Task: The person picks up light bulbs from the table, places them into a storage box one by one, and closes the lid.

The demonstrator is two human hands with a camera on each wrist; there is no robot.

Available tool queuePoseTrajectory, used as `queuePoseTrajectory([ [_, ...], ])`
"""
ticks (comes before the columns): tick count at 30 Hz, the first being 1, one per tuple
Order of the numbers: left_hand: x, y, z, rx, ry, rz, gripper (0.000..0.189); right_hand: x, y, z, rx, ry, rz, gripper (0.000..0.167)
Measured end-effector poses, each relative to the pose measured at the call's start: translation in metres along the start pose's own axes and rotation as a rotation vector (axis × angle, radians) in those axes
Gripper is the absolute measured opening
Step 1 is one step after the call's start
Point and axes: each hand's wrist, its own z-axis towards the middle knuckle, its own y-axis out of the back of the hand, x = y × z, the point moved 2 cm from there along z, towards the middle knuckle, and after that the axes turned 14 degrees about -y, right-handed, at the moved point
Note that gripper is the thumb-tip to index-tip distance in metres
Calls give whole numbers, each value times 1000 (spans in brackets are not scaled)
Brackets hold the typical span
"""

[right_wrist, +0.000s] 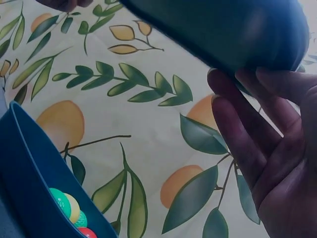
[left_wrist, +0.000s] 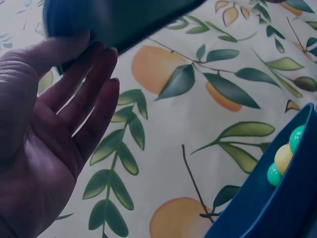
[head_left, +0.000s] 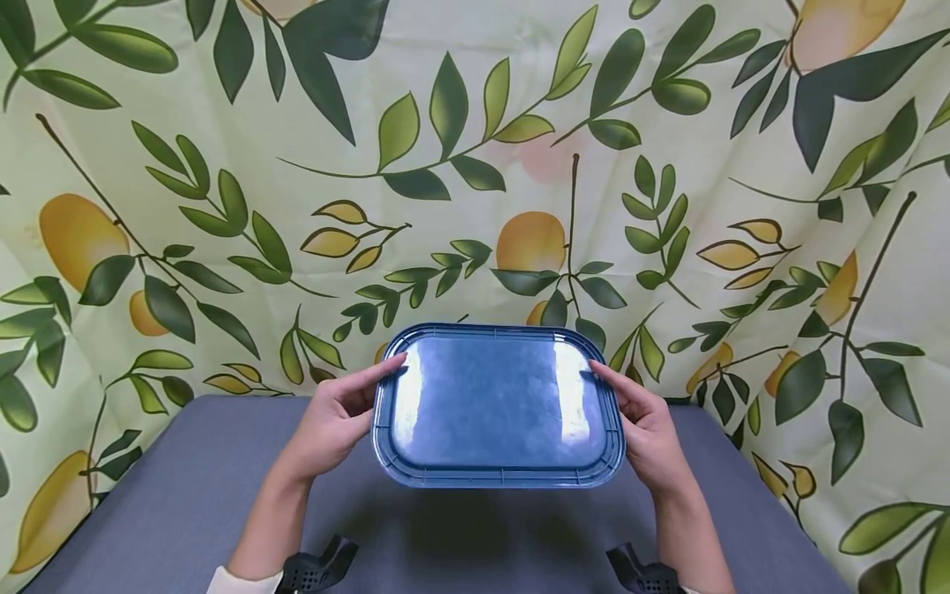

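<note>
Between both hands a blue rectangular plastic lid [head_left: 490, 404] with rounded corners and a ribbed rim is held up, its broad face towards the head camera. My left hand [head_left: 336, 421] pinches its left end, index finger on the face. The right end is pinched by my right hand [head_left: 644, 425] in much the same way. Both wrist views show the lid's edge between thumb and fingers. A deep blue bin [left_wrist: 270, 206] appears in the left wrist view with green and yellow balls [left_wrist: 284, 159] inside. In the right wrist view a red ball [right_wrist: 87, 232] shows too. The head view does not show the bin.
A grey-blue table [head_left: 200, 470] extends below the hands, with dark shadows under the lid. Behind and at both sides hangs a cloth [head_left: 245, 165] printed with leaves and orange fruit. Each wrist wears a black camera mount [head_left: 319, 565].
</note>
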Motion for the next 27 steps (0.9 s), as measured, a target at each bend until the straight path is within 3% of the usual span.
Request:
queuePoseTrajectory([
  [3, 0, -2, 1, -27, 47, 93, 57, 0, -3, 1, -73, -2, -40, 53],
  [8, -5, -10, 6, -111, 172, 239, 55, 1, -8, 3, -256, -45, -208, 47],
  [11, -8, -15, 8, -142, 184, 344, 54, 3, -11, 4, -337, -60, -265, 44],
  [13, -8, -18, 9, -154, 144, 445, 54, 4, -13, 5, -386, -63, -281, 42],
  [19, -6, -20, 10, -226, -109, 707, 44, 10, -20, 6, -537, 0, -430, 41],
  [22, -6, -21, 10, -287, -164, 739, 31, 12, -22, 7, -572, 47, -437, 37],
  [27, -7, -23, 10, -354, -175, 699, 18, 10, -26, 7, -576, 74, -362, 28],
])
